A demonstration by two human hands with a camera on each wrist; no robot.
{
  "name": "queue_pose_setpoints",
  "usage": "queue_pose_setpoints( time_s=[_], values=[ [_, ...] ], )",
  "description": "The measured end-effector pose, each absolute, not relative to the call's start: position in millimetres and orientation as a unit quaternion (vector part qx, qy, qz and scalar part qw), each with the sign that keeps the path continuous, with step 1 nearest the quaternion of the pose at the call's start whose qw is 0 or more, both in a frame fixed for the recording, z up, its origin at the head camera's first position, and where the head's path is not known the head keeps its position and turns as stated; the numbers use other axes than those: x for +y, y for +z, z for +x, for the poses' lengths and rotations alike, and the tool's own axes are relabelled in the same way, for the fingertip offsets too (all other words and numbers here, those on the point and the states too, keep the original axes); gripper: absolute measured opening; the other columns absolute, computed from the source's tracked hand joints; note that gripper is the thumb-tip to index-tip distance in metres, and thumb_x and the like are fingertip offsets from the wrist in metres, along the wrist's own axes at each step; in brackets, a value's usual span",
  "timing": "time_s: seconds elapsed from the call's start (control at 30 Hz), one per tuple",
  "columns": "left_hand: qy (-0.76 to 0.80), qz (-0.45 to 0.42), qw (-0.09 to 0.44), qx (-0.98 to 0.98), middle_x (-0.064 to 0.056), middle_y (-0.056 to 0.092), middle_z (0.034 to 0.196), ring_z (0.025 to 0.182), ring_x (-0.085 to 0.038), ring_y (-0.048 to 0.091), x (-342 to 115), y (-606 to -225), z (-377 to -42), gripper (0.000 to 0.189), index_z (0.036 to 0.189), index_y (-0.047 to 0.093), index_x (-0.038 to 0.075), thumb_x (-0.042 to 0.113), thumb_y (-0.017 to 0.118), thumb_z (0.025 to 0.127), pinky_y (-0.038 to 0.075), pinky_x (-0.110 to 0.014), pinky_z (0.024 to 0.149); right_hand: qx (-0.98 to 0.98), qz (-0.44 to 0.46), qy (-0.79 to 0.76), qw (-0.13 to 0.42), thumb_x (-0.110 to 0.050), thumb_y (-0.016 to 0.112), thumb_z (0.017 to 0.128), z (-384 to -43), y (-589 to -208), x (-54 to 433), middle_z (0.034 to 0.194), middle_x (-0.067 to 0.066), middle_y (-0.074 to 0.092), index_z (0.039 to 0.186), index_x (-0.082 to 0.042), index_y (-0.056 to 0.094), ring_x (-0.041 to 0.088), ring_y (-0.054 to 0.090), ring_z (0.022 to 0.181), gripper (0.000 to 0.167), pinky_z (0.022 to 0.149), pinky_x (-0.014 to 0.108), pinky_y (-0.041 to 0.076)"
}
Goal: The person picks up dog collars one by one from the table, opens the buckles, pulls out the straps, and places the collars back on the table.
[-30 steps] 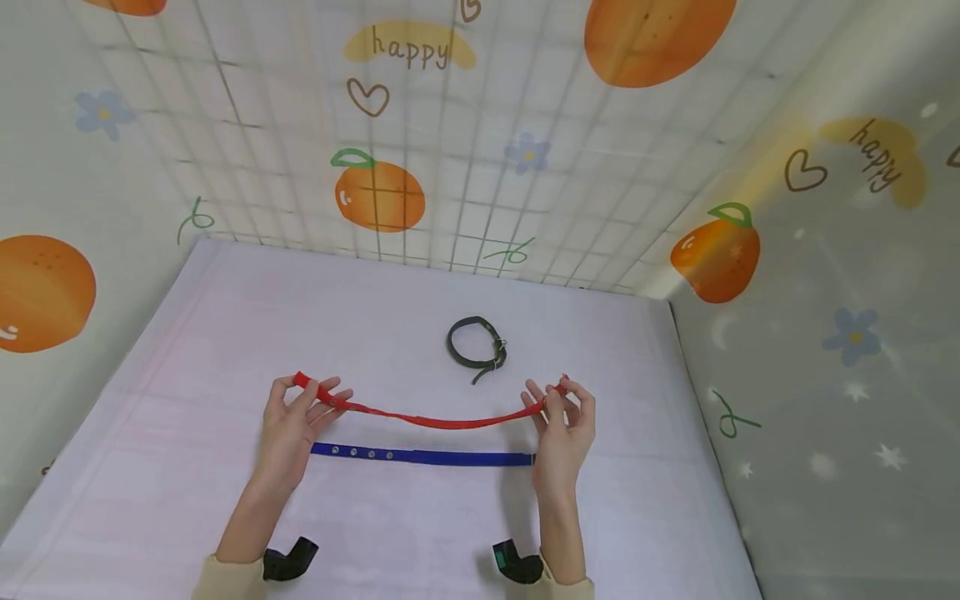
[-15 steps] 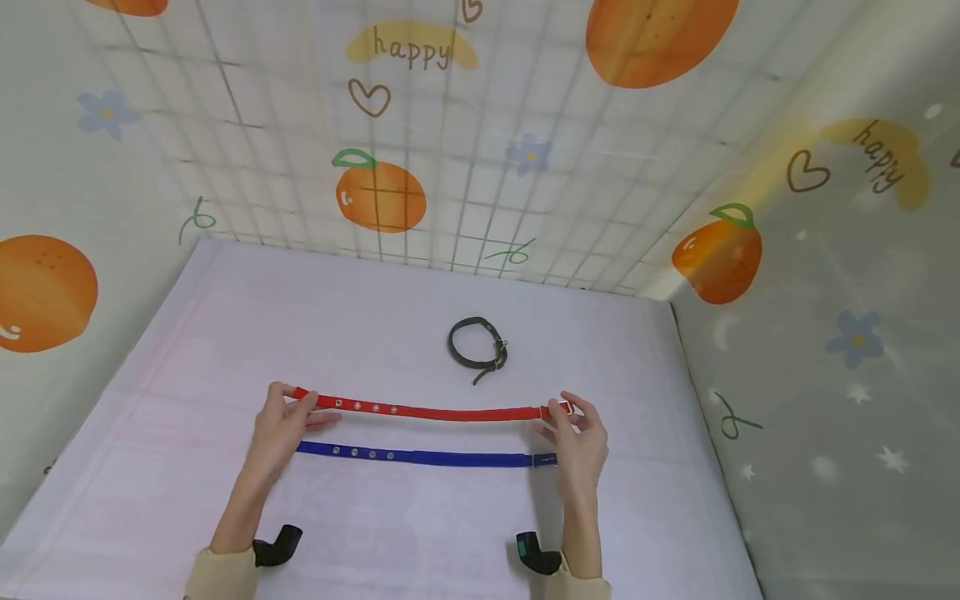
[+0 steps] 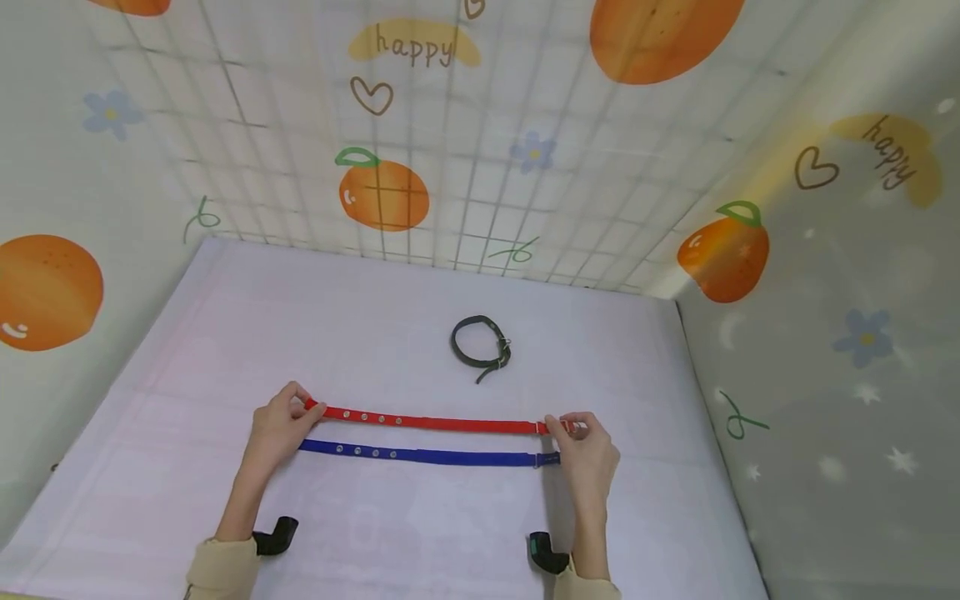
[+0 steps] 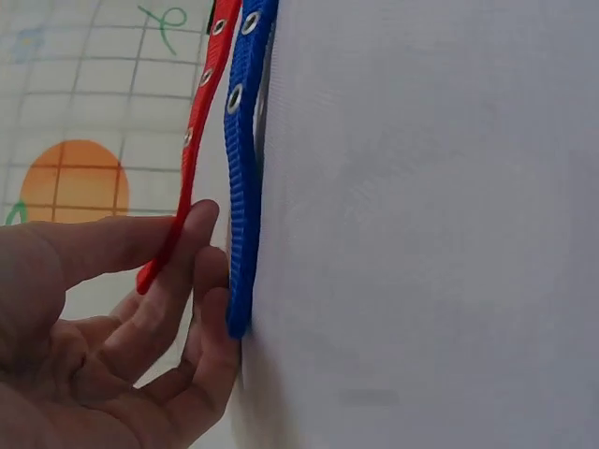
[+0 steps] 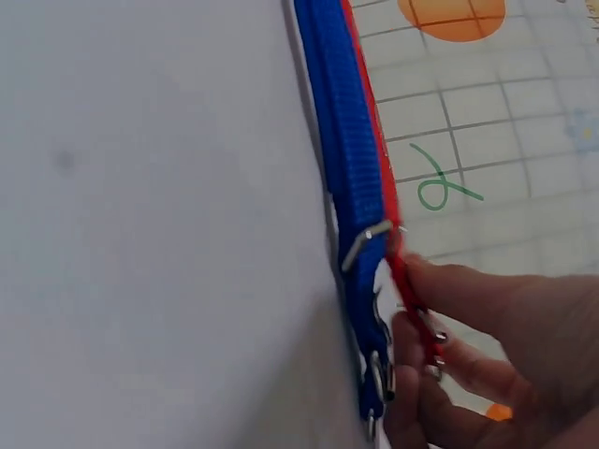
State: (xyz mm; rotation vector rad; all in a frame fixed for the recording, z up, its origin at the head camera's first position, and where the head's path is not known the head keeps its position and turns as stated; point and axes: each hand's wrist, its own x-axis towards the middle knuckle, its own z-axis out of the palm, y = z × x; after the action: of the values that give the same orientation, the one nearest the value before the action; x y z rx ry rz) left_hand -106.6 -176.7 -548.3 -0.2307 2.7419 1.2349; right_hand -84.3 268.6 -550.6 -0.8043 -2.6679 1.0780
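Observation:
A red collar (image 3: 450, 425) with metal eyelets is stretched out nearly straight between both hands. My left hand (image 3: 279, 425) pinches its eyelet end between thumb and fingers, and the tip pokes out past them in the left wrist view. At the other end my right hand (image 3: 590, 457) pinches the collar by its metal buckle, partly hidden by the fingers. Just nearer to me, a blue collar (image 3: 450, 457) lies flat on the table, roughly parallel to the red one. Its eyelets are on the left and its buckle and rings (image 5: 367, 245) on the right.
A dark collar (image 3: 467, 360), buckled into a loop, lies farther back on the white table (image 3: 360, 533). Printed cloth walls (image 3: 285, 142) with oranges and a grid enclose the back and sides. Black wrist-worn devices (image 3: 276, 536) sit at both cuffs.
The red collar, earlier sagging and twisted, is now pulled straight with its eyelets showing. Both hands have spread apart and lowered it toward the table, just behind the blue collar.

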Motion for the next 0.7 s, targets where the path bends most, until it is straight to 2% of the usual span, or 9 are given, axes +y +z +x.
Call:
queue_pose_setpoints(
  time_s=[0.17,0.4,0.57,0.7],
  values=[
    [0.380,-0.074,0.056,0.920,-0.024,0.079,0.098,0.072,-0.024,0.065,-174,-546,-103,0.029,0.111,0.064,0.000,0.025,0.073,0.102,0.046,-0.029,0.061,-0.908,-0.246,0.336,0.046,-0.042,0.080,0.097,-83,-548,270,0.099,0.021,0.077,0.114,-0.010,0.072,0.025,0.056,0.071,0.038,0.055,0.028,0.041],
    [0.362,-0.076,0.075,0.926,-0.020,0.075,0.094,0.072,-0.023,0.061,-169,-546,-101,0.033,0.117,0.063,-0.005,0.023,0.073,0.102,0.047,-0.029,0.061,-0.924,-0.229,0.305,0.017,-0.042,0.078,0.099,-80,-549,272,0.089,0.015,0.070,0.114,-0.009,0.069,0.025,0.057,0.075,0.038,0.058,0.028,0.041],
    [0.330,-0.076,0.068,0.939,-0.018,0.066,0.087,0.074,-0.025,0.058,-167,-549,-100,0.032,0.110,0.060,-0.006,0.022,0.073,0.102,0.045,-0.030,0.063,-0.928,-0.233,0.292,0.021,-0.042,0.078,0.099,-80,-550,268,0.104,0.020,0.061,0.112,-0.006,0.068,0.032,0.054,0.094,0.039,0.071,0.034,0.041],
    [0.301,-0.076,0.044,0.950,-0.026,0.063,0.099,0.081,-0.034,0.060,-163,-549,-100,0.032,0.111,0.056,-0.005,0.020,0.073,0.101,0.049,-0.038,0.064,-0.925,-0.243,0.293,0.016,-0.040,0.078,0.099,-79,-547,266,0.117,0.025,0.054,0.112,-0.002,0.067,0.037,0.051,0.107,0.042,0.080,0.043,0.046]
  ],
)
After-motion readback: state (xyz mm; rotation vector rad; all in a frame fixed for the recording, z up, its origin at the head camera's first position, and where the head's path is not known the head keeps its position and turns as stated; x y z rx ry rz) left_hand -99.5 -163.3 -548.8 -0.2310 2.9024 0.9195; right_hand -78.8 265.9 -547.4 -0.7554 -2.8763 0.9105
